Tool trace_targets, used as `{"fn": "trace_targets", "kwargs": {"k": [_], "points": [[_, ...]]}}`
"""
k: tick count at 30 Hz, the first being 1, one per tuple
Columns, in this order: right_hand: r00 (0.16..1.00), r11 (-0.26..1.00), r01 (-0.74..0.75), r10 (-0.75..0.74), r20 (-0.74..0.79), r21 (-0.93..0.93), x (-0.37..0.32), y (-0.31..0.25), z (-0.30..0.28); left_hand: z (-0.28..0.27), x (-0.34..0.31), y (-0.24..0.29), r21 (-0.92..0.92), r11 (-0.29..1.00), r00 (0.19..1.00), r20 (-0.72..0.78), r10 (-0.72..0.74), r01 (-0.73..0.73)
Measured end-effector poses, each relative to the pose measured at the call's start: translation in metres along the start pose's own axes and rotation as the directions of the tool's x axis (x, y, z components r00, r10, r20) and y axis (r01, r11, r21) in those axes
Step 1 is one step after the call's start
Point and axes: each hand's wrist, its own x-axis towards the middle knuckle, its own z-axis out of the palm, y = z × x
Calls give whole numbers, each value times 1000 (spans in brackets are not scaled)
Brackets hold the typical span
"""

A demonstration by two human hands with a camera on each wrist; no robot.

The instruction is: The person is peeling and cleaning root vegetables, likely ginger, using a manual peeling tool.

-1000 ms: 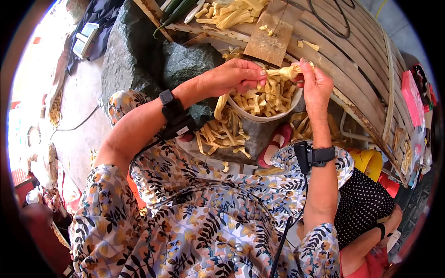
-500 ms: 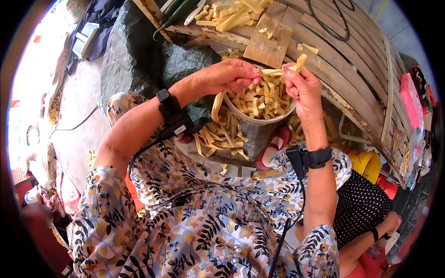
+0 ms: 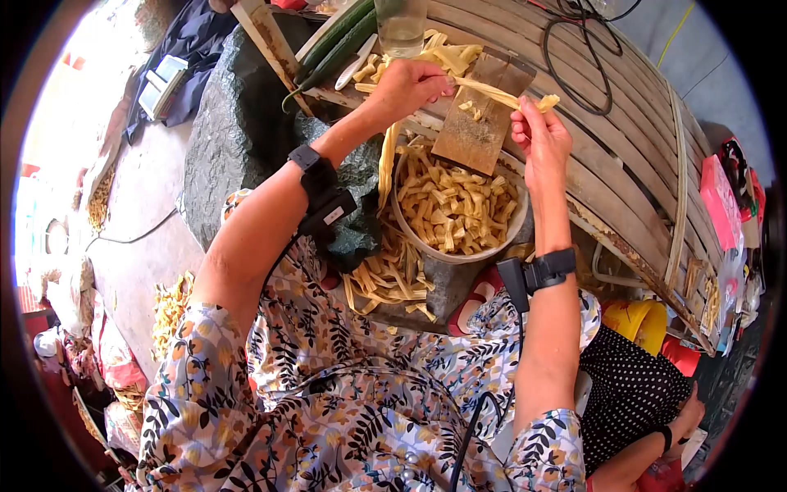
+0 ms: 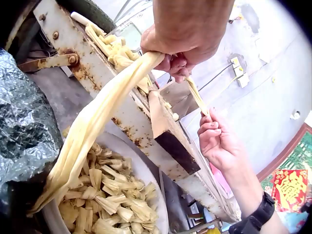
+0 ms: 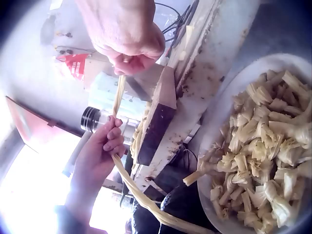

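Observation:
My left hand (image 3: 407,88) pinches a long pale yellow, soft, fibrous strip (image 3: 488,88) between thumb and fingers. A long tail of the strip (image 4: 92,119) hangs down from this hand past the bowl. My right hand (image 3: 543,143) grips the other end, whose short tip sticks out above the thumb. Between the hands the strip is stretched nearly straight over a wooden board (image 3: 471,135). Below them stands a white bowl (image 3: 459,257) full of short knotted pieces (image 3: 455,205) of the same material.
The board lies on a slatted bench (image 3: 631,131) with a rusty metal edge. Loose strips (image 3: 447,57), cucumbers (image 3: 340,49) and a jar of clear liquid (image 3: 400,29) sit near it. More strips (image 3: 389,275) lie below the bowl, beside dark green plastic sheeting (image 3: 225,139).
Both hands have moved up from over the bowl to over the board and farther apart, with more strip showing between them. A knot seen earlier between them no longer shows. The view has shifted.

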Motion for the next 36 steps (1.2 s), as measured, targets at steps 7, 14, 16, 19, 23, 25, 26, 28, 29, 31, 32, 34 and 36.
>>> {"fn": "trace_targets", "kwargs": {"k": [7,14,16,19,23,25,26,28,29,31,32,34,36], "points": [[998,997,10,-14,-56,-71,16,17,3,10,13,-26,76,997,993,-113,29,-20],[995,953,31,-58,-81,-302,-3,16,-15,-2,-13,-15,49,993,994,-12,-106,106],[998,941,-30,45,36,-336,-24,-2,-13,-2,-24,-8,-114,985,987,106,-118,130],[913,792,294,-67,401,-535,-53,1,-14,-2,-42,8,-169,976,977,187,-106,138],[910,615,412,-315,269,-672,-65,-8,-23,17,-56,11,17,998,983,174,57,-61],[917,691,400,-294,271,-603,-66,-11,-16,32,-65,17,248,878,910,173,376,-409],[943,738,324,-200,266,-592,-66,-7,-14,37,-69,20,322,818,873,287,395,-476],[918,684,345,-103,384,-643,-62,9,-20,42,-79,32,404,776,843,452,290,-484],[941,727,190,58,334,-660,-63,10,-25,43,-80,32,353,799,840,441,318,-487],[894,730,-138,382,233,-669,-69,6,-26,43,-84,32,246,837,834,413,366,-489],[910,665,-49,338,241,-746,-70,9,-30,38,-83,32,235,891,845,475,244,-389],[862,664,-97,429,272,-742,-74,6,-41,31,-81,22,206,882,834,468,291,-424],[763,622,-154,568,307,-768,-84,-6,-34,24,-78,13,208,869,817,490,303,-448]]}}
